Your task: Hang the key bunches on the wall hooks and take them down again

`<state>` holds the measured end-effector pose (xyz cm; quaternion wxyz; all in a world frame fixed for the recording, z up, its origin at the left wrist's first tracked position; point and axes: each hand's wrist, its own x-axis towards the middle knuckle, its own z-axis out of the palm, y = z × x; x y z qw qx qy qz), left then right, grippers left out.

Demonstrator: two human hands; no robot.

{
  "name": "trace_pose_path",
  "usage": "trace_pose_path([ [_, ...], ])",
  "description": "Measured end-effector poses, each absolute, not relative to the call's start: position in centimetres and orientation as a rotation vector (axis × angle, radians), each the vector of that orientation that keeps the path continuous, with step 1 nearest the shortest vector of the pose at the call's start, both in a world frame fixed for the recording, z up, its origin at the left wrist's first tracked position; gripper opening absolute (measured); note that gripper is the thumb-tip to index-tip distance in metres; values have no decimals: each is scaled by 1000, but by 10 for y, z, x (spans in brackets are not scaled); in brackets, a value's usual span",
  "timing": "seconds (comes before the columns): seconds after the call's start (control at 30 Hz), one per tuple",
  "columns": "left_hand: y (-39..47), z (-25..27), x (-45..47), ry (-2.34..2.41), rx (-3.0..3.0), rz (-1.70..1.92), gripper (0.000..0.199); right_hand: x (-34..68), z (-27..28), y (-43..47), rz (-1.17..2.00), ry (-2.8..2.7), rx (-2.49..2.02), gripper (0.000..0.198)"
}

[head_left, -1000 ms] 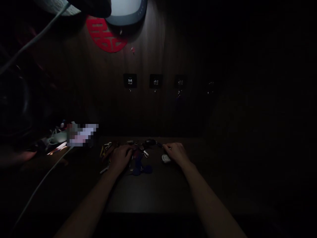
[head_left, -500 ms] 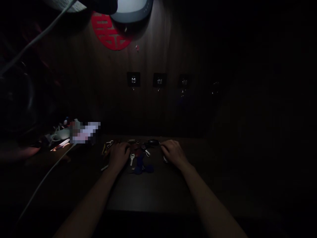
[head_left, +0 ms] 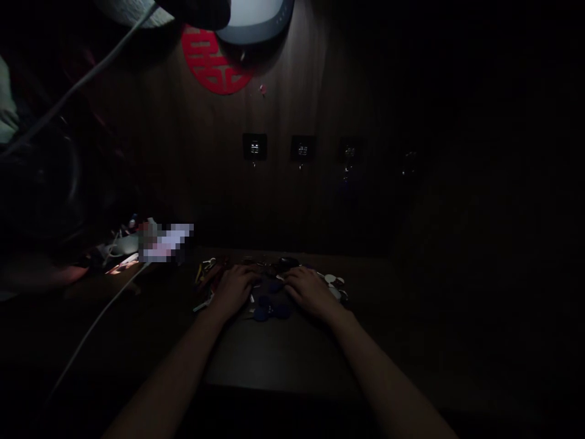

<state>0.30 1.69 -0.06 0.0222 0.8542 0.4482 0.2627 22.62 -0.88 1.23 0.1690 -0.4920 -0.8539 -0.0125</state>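
In dim light, my left hand [head_left: 234, 288] lies low over a spread of keys, its fingers stretched toward the right. Facing it, my right hand [head_left: 309, 289] reaches leftward with fingers extended and slightly apart, touching or just above the pile. Between and in front of them lie blue-headed keys [head_left: 272, 312]. A black key fob [head_left: 289, 263] sits behind my right fingertips. To the right of that hand are round, pale tags or discs [head_left: 333, 280]. Yellow and metal keys [head_left: 201, 269] lie left of my left hand. My fingertips are partly lost in the dark.
Square dark hook mounts [head_left: 255, 147] run along the wood panel, with something small hanging from one. A red round paper-cut [head_left: 217, 67] is above. A bright, blurred-out object [head_left: 167, 242] with a white cable [head_left: 98, 317] lies left. The shelf's front edge [head_left: 274, 388] is near me.
Both hands have moved inward over the keys, my right hand clearly leftward, uncovering the pale discs on its right. The whole view has shifted slightly.
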Motion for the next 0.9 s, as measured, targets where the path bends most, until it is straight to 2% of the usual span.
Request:
trace_pose_path([
  [0.17, 20, 1, -2, 1522, 2523, 880, 39, 234, 15, -8, -63, -2368, -1422, 17],
  [0.3, 19, 2, -3, 1526, 2501, 934, 39, 237, 16, -8, -58, -2272, -1455, 18],
  [0.43, 17, 2, 2, 1408, 2570, 993, 35, 239, 13, -7, -31, -2266, -1474, 26],
  [0.57, 11, 4, 11, 1233, 2643, 1017, 32, 234, 13, -8, -11, -2297, -1508, 18],
  [0.63, 7, 6, 16, 1178, 2645, 1035, 29, 229, 17, -9, 88, -2224, -1496, 15],
  [0.73, 3, 9, 22, 1147, 2590, 1083, 22, 221, 24, -12, 397, -2007, -1379, 16],
  [0.9, -4, 16, 32, 1134, 2379, 1086, 25, 210, 27, -9, 699, -1684, -1176, 19],
])
